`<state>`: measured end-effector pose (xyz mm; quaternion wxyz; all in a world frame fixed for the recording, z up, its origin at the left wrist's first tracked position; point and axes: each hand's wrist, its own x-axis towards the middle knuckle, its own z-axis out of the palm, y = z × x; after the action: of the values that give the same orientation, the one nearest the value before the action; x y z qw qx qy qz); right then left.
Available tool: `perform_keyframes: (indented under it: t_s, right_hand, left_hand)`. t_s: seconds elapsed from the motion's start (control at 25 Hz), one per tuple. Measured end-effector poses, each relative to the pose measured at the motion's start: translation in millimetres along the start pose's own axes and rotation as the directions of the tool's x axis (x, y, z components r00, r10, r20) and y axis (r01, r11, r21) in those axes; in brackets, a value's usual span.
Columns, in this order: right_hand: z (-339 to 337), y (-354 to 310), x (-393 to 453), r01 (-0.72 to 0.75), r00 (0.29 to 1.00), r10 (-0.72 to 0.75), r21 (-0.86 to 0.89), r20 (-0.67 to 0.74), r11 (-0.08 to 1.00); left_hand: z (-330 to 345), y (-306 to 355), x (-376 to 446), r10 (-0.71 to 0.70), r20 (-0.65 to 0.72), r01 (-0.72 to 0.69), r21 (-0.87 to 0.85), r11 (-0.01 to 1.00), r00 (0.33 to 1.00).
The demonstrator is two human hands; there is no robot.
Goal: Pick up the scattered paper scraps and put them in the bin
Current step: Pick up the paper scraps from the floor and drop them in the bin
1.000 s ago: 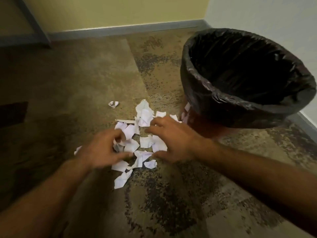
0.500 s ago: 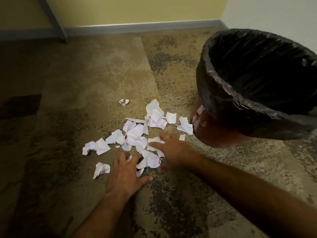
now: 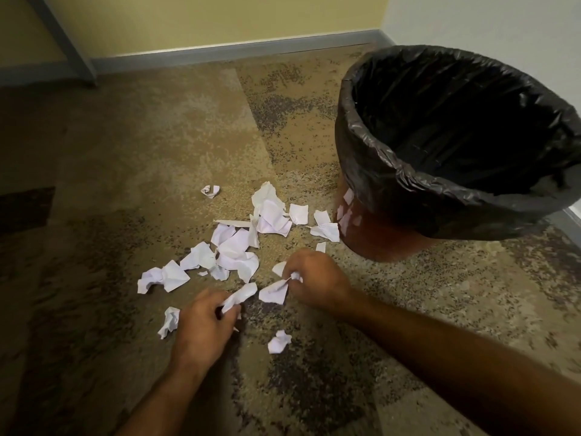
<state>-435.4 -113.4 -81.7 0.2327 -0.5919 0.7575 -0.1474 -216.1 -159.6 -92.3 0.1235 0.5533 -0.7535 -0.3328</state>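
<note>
Two hands are working down low on the carpet (image 3: pixel 125 146), and they are yours. Your left hand (image 3: pixel 201 328) is curling its fingers around a thin, crinkled white scrap (image 3: pixel 240 295). Your right hand (image 3: pixel 317 281) is pinching another white scrap (image 3: pixel 275 291) that is fanning out from your fingertips like a little flag.

Many more paper scraps (image 3: pixel 248 240) are lying in a loose pile just past your hands. They are white, torn and wrinkled, with jagged edges. One small ball (image 3: pixel 279 341) is sitting between your arms, and a twisted bit (image 3: pixel 169 320) is lying just beside your left hand. One tiny curled piece (image 3: pixel 210 191) is sitting apart, farther back.

Your bin (image 3: pixel 377 243) is standing to the right of the pile, near the scraps. It is round and reddish-brown, and a shiny, wrinkly black bag (image 3: pixel 393 180) is folding over its rim.

That carpet is looking rough and speckled, tan with dark patches.
</note>
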Motion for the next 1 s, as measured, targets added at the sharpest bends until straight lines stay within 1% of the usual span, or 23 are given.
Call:
perform_keyframes:
  t_s: [0.08,0.12,0.2,0.28,0.32,0.36,0.4,0.48,0.52,0.56,0.64,0.68,0.72,0.76,0.8,0.84,0.92,0.96,1.0]
  right_hand:
    - [-14,3,-5,-0.031,0.992,0.041,0.086,-0.122,0.996]
    - [-22,3,-8,-0.016,0.981,0.042,0.137,-0.191,0.990]
    - [-38,0,-16,0.042,0.942,0.044,0.245,-0.333,0.969]
    - [-59,-11,-29,0.124,0.885,0.051,0.341,-0.463,0.932]
    - [-71,-20,-38,0.178,0.852,0.032,0.346,-0.523,0.921]
    - [-85,-30,-48,0.244,0.813,-0.021,0.306,-0.582,0.920]
    - [-100,-40,-60,0.308,0.769,-0.102,0.225,-0.631,0.924]
    - [-136,-57,-85,0.387,0.667,-0.272,0.012,-0.693,0.922]
    - [-156,-62,-96,0.383,0.625,-0.314,-0.070,-0.715,0.921]
    - [-177,-62,-103,0.353,0.588,-0.322,-0.122,-0.742,0.928]
    - [-218,-52,-107,0.250,0.533,-0.268,-0.153,-0.803,0.956]
    - [-235,-42,-104,0.189,0.517,-0.232,-0.155,-0.824,0.970]
    - [-249,-31,-97,0.131,0.518,-0.204,-0.159,-0.831,0.979]
    - [-259,-20,-90,0.078,0.537,-0.189,-0.174,-0.822,0.982]
    - [-265,-8,-82,0.025,0.580,-0.173,-0.195,-0.796,0.981]
    - [-270,3,-74,-0.029,0.641,-0.145,-0.213,-0.753,0.977]
    - [-273,16,-61,-0.137,0.774,-0.041,-0.229,-0.632,0.964]
    - [-273,20,-56,-0.182,0.817,0.015,-0.234,-0.576,0.955]
    - [-273,21,-53,-0.213,0.845,0.057,-0.237,-0.531,0.948]
  left_hand:
    - [-8,5,5,0.010,-0.083,-0.016,-0.074,0.997,0.997]
    - [-13,12,9,0.009,-0.137,-0.026,-0.119,0.993,0.991]
    - [-26,34,19,0.009,-0.240,-0.062,-0.212,0.975,0.971]
    - [-44,66,28,0.055,-0.318,-0.156,-0.300,0.941,0.947]
    - [-54,85,33,0.087,-0.351,-0.215,-0.342,0.915,0.932]
    - [-65,103,38,0.116,-0.388,-0.270,-0.372,0.888,0.914]
    - [-76,121,42,0.144,-0.423,-0.324,-0.390,0.862,0.894]
    - [-96,160,50,0.219,-0.482,-0.439,-0.409,0.800,0.848]
    - [-105,180,52,0.271,-0.505,-0.501,-0.403,0.766,0.820]
    - [-111,200,53,0.332,-0.523,-0.563,-0.378,0.735,0.785]
    - [-115,238,53,0.464,-0.516,-0.664,-0.318,0.677,0.720]
    - [-114,254,54,0.515,-0.489,-0.692,-0.308,0.653,0.704]
    - [-112,268,56,0.555,-0.456,-0.709,-0.309,0.635,0.696]
    - [-108,280,59,0.589,-0.420,-0.719,-0.303,0.626,0.690]
    - [-103,290,62,0.621,-0.376,-0.724,-0.281,0.630,0.687]
    - [-97,298,66,0.650,-0.325,-0.725,-0.241,0.645,0.687]
    - [-85,312,74,0.680,-0.203,-0.709,-0.154,0.688,0.704]
    - [-80,318,77,0.683,-0.139,-0.697,-0.107,0.709,0.717]
    - [-76,323,80,0.690,-0.074,-0.694,-0.050,0.718,0.720]
